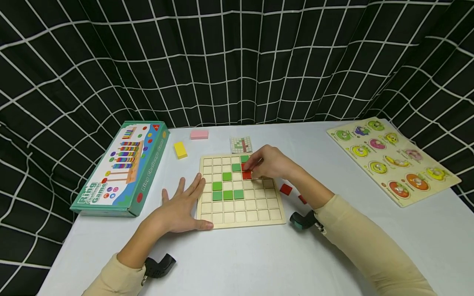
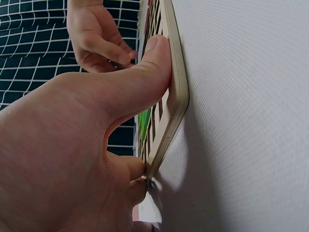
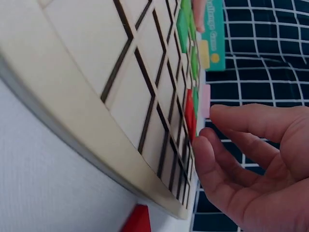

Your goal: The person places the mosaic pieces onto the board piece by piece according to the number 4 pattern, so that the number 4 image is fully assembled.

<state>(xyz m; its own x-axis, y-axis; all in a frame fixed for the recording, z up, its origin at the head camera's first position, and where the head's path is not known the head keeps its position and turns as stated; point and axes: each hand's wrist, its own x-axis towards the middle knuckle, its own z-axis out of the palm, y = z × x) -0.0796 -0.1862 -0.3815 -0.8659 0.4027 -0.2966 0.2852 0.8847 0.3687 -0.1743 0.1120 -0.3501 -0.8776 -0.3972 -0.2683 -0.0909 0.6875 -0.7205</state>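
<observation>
While the left hand (image 1: 181, 205) lies flat, fingers spread, on the bench (image 1: 259, 263) against the board's (image 1: 240, 213) left edge, the right hand (image 1: 268, 162) curls narrow fingers onto a red tile (image 1: 246, 175) seated in the board's upper grid, beside green tiles (image 1: 227, 186). Two spare red tiles (image 1: 286, 189) lie right of the board.

A square pale wooden grid board (image 1: 240, 216) lies flat on the white desk (image 1: 259, 263), its cells cut in rows. Green tiles (image 1: 227, 195) fill an L-shaped run from the lower left cells diagonally up to the top edge. Two red tiles (image 1: 246, 175) sit in cells just right of the upper green ones.
</observation>
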